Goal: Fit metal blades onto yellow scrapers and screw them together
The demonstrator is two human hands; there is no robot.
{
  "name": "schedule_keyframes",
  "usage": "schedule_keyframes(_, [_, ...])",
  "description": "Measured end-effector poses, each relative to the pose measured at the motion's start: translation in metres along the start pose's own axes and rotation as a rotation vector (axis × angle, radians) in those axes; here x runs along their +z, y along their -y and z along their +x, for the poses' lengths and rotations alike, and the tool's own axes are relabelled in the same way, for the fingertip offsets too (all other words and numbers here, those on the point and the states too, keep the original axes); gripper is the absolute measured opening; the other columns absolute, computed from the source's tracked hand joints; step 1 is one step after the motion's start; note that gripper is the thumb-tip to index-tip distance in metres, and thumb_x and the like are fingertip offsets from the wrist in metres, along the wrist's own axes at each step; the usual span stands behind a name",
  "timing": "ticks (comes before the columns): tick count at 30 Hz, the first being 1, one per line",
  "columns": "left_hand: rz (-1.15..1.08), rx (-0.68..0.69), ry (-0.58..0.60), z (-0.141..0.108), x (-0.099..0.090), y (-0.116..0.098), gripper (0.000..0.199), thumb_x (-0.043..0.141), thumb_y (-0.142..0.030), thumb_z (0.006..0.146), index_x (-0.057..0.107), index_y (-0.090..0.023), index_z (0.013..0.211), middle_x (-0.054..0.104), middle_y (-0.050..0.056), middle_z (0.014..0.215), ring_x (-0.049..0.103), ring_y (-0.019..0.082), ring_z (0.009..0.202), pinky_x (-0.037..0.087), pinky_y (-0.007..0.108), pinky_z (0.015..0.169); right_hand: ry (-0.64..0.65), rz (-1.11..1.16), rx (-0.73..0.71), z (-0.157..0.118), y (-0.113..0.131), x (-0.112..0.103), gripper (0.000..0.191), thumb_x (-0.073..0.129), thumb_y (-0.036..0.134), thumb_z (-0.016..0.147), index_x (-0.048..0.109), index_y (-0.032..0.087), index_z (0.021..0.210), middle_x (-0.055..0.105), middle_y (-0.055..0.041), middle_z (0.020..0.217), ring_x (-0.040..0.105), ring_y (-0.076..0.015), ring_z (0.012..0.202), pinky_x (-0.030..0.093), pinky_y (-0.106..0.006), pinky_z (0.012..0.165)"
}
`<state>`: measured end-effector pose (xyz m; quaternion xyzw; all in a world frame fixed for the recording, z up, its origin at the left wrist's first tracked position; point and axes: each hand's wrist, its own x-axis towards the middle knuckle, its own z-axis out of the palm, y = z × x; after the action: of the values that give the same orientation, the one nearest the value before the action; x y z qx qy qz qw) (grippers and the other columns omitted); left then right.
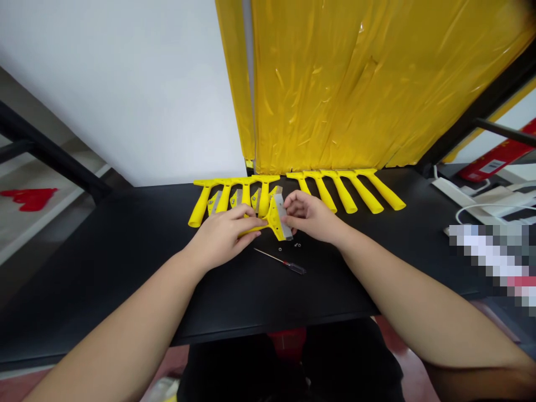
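A yellow scraper [274, 219] with a grey metal blade [285, 216] lies low over the black table, its handle pointing left. My left hand [228, 231] is closed around that handle, which the fingers partly cover. At the blade's right edge, my right hand [307, 215] has its fingers curled, thumb and fingertips pinching the metal. Just below the scraper lie a few small nuts or screws [297, 245], too small to tell apart. Nearer to me rests a screwdriver [288, 264] with a dark clear handle, its tip pointing up and left.
Behind my hands, several yellow scraper handles [201, 206] stand in a row, some with bladed heads between them. A second row of yellow handles [363, 190] continues right. Yellow plastic sheeting [335, 84] hangs behind the black table [138, 240]. White cables and power strips [464, 204] lie far right.
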<state>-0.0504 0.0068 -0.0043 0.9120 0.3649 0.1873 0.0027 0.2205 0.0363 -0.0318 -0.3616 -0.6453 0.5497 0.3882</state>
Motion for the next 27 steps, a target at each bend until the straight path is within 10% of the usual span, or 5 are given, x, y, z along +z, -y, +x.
schedule_keyframes(4, [0.023,0.04,-0.042,-0.001,0.002,0.0,0.025,0.063,-0.033,0.105,0.078,-0.031,0.124,0.07,0.003,0.117,0.068,0.015,0.083,0.052,0.028,0.07,-0.004,0.12,0.138,0.001,-0.001,0.001,0.053,0.089,0.024,0.078,0.044,0.027,0.107,0.07,0.0087,0.074,0.07,-0.0141,0.057,0.062,-0.027,0.054])
schedule_keyframes(9, [0.059,0.086,-0.079,0.0,0.004,-0.001,0.023,0.062,-0.032,0.106,0.078,-0.03,0.122,0.071,0.004,0.114,0.068,0.015,0.081,0.05,0.028,0.067,0.083,0.123,0.283,0.002,0.005,0.002,0.024,0.082,0.021,0.087,0.062,0.02,0.102,0.076,-0.0001,0.078,0.073,-0.0129,0.063,0.065,-0.024,0.059])
schedule_keyframes(27, [0.018,0.156,-0.133,0.002,0.003,-0.01,0.021,0.062,-0.03,0.106,0.078,-0.028,0.118,0.071,0.004,0.111,0.065,0.014,0.078,0.052,0.029,0.069,0.129,0.235,0.294,0.001,0.009,-0.002,0.033,0.097,0.023,0.073,0.071,0.017,0.093,0.077,-0.0014,0.085,0.073,-0.0135,0.074,0.065,-0.024,0.062])
